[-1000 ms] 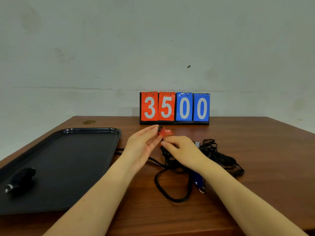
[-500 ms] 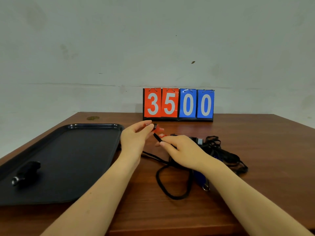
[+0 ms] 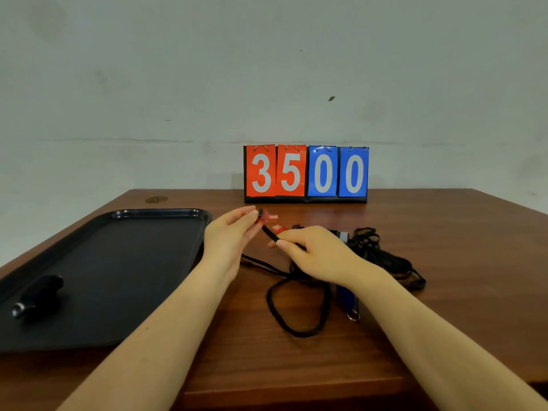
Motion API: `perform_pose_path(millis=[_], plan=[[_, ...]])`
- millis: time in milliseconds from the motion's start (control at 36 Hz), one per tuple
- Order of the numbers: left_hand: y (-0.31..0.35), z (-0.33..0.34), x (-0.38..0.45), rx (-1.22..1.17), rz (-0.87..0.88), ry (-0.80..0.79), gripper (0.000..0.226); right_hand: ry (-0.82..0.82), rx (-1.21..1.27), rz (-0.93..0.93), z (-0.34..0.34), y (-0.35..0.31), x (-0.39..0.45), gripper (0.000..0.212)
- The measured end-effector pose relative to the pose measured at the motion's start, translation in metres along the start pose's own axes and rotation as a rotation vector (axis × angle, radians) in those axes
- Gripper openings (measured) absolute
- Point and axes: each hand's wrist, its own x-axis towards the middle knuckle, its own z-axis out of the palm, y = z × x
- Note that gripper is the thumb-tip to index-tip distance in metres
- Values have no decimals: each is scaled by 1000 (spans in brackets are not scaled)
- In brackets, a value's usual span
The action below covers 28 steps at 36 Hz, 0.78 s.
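the left grip (image 3: pixel 229 238) is raised a little above the counter (image 3: pixel 444 307), its thumb and fingertips narrowed to a pinch on a small red plastic piece (image 3: pixel 266 217) with a black end. a black cord (image 3: pixel 269 233) runs from that piece down and to the right into the right grip (image 3: pixel 320 253), which pinches the cord between thumb and forefinger, the other fingers curled over it. a second red bit (image 3: pixel 278 229) shows just above the right fingertips; whether it joins the first piece cannot be told. both grips are near each other but apart, in front of the scoreboard (image 3: pixel 307 173), which reads 3500 and stands at the far edge of the counter against the wall.

below the right grip the cord falls onto the counter and lies in an open loop (image 3: pixel 296 327). a tangle of black cords (image 3: pixel 382 256) lies just right of the right grip. a blue object (image 3: pixel 346 295) with a metal ring (image 3: pixel 353 315) lies partly under the right wrist. to the left a black tray (image 3: pixel 160 213) rests on the counter, with a black cylinder (image 3: pixel 37 295) lying in its near left part.
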Motion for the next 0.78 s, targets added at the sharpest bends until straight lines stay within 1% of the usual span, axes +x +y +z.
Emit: perform_pose_path(millis=[111,222,333,417,500,556,667,778], plan=[[-1,0,2,12,-17,-58,29,3,-9,17,1,3,0,27],[0,0,3,37,49,-37,29,-33,44,11,2,0,-1,27],[-4,0,4,187,133,-38,28,-112,58,-34,6,-5,-1,34],[-6,0,4,334,214,-40,26,-108,41,-57,6,-4,-2,37],[-3,-1,2,599,375,-48,24,-44,126,-44,5,-7,-2,30],[-2,-1,1,689,416,-72,24,37,232,3,4,-10,-1,26],[-2,-1,0,781,448,-118,25,199,395,94,-1,-6,0,28],[-3,2,-1,779,422,-260,23,328,460,172,-8,-2,2,29]])
